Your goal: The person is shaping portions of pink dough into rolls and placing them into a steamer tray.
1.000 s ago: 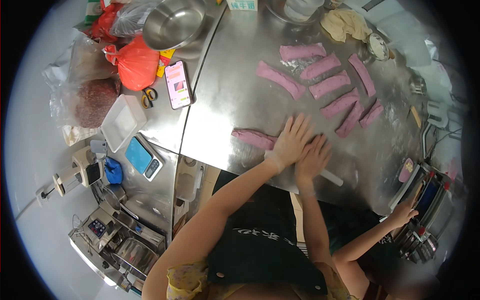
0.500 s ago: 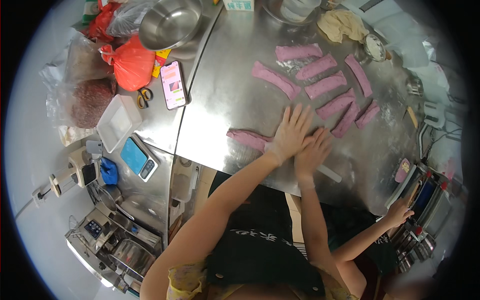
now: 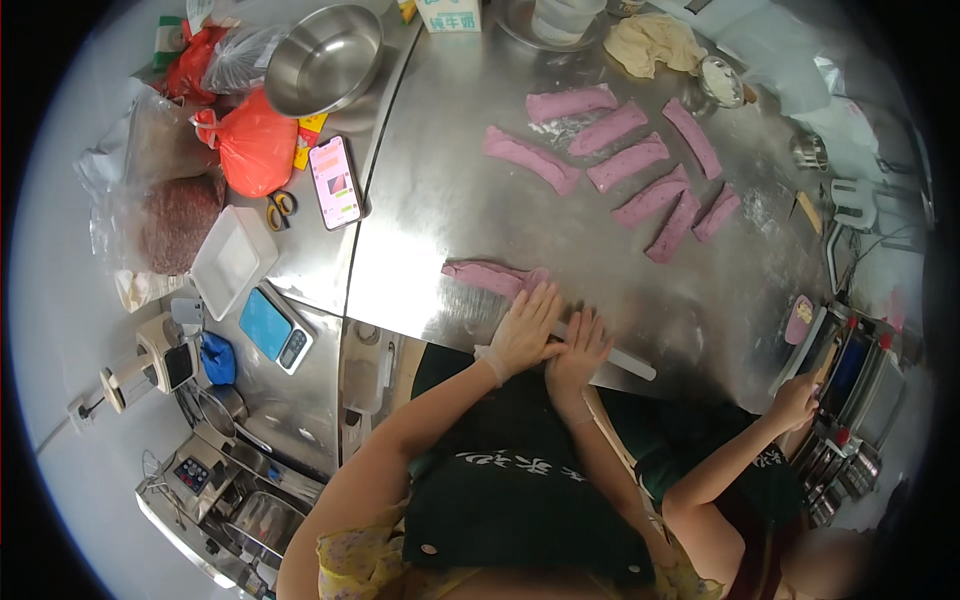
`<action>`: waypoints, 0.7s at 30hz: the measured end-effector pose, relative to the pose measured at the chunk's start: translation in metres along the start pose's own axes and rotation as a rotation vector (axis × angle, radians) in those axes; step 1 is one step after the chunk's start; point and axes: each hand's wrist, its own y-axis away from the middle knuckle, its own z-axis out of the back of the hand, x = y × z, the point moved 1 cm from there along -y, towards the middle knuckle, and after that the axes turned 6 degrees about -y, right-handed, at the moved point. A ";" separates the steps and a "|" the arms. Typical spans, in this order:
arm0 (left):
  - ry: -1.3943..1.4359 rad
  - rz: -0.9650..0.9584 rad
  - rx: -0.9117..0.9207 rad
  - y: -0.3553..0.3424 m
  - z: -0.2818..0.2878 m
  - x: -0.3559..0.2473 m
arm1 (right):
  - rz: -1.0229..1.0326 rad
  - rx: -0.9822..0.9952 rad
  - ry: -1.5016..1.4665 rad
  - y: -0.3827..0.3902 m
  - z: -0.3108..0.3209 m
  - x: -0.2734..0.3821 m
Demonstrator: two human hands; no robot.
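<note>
Both of my hands are in thin clear gloves at the near edge of the steel table. My left hand (image 3: 526,328) lies flat with fingers stretched forward, its fingertips at the right end of a flattened pink dough strip (image 3: 485,275). Close beside it, my right hand (image 3: 580,352) is also stretched out, over a white rolling pin (image 3: 632,366). The pin's right end sticks out past that hand; the rest is mostly hidden, so I cannot tell whether the left palm touches it. Several pink dough logs (image 3: 628,162) lie farther off to the right, dusted with flour.
A phone (image 3: 335,182), scissors (image 3: 281,210), white tray (image 3: 265,230) and kitchen scale (image 3: 278,328) are at the left. Farther back stand a steel bowl (image 3: 325,62) and a flour bowl (image 3: 720,82) by cream-coloured dough (image 3: 655,42). A co-worker's hand (image 3: 797,402) is at the right.
Both hands have drawn back toward my body and left, and more of the pink strip's right end shows. The rolling pin has come nearer with them. The view has shifted slightly.
</note>
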 end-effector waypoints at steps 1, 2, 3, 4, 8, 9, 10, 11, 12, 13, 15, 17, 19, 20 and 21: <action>0.026 -0.005 0.052 0.008 0.003 0.003 | 0.038 0.035 0.024 0.005 0.000 -0.001; 0.027 -0.012 0.052 0.012 0.012 0.006 | 0.032 0.032 0.027 0.007 0.000 -0.005; 0.082 0.049 0.011 0.018 0.023 0.012 | 0.050 0.044 -0.061 0.009 0.000 -0.010; 0.135 0.113 -0.031 0.025 0.035 0.020 | 0.072 0.054 -0.151 0.008 0.002 -0.015; 0.195 0.407 -0.325 0.061 0.078 0.089 | 0.033 0.091 -0.258 -0.003 -0.004 -0.051; 0.185 0.413 -0.328 0.058 0.082 0.097 | 0.059 -0.069 -0.221 -0.018 -0.003 -0.060; 0.147 0.402 -0.271 0.054 0.084 0.107 | 0.083 -0.233 -0.186 -0.036 0.000 -0.066; 0.105 0.394 -0.214 0.052 0.086 0.117 | -0.022 -0.153 -0.150 -0.055 0.003 -0.073; 0.082 0.278 -0.239 0.050 0.076 0.127 | -0.121 -0.074 -0.114 -0.072 0.005 -0.078; 0.110 0.229 -0.191 0.039 0.079 0.128 | -0.114 -0.075 -0.126 -0.078 0.006 -0.085; 0.128 0.203 -0.154 0.027 0.084 0.132 | -0.125 -0.059 -0.145 -0.090 0.005 -0.086; 0.176 0.158 -0.083 0.022 0.084 0.137 | -0.055 -0.136 -0.131 -0.089 0.007 -0.061; 0.301 0.223 -0.068 0.025 0.085 0.136 | 0.038 -0.139 -0.254 -0.079 0.015 -0.022; 0.435 0.270 -0.046 0.027 0.086 0.134 | 0.074 -0.064 -0.399 -0.074 0.021 0.007; 0.435 0.269 -0.048 0.027 0.087 0.128 | 0.086 0.013 -0.563 -0.071 0.025 0.034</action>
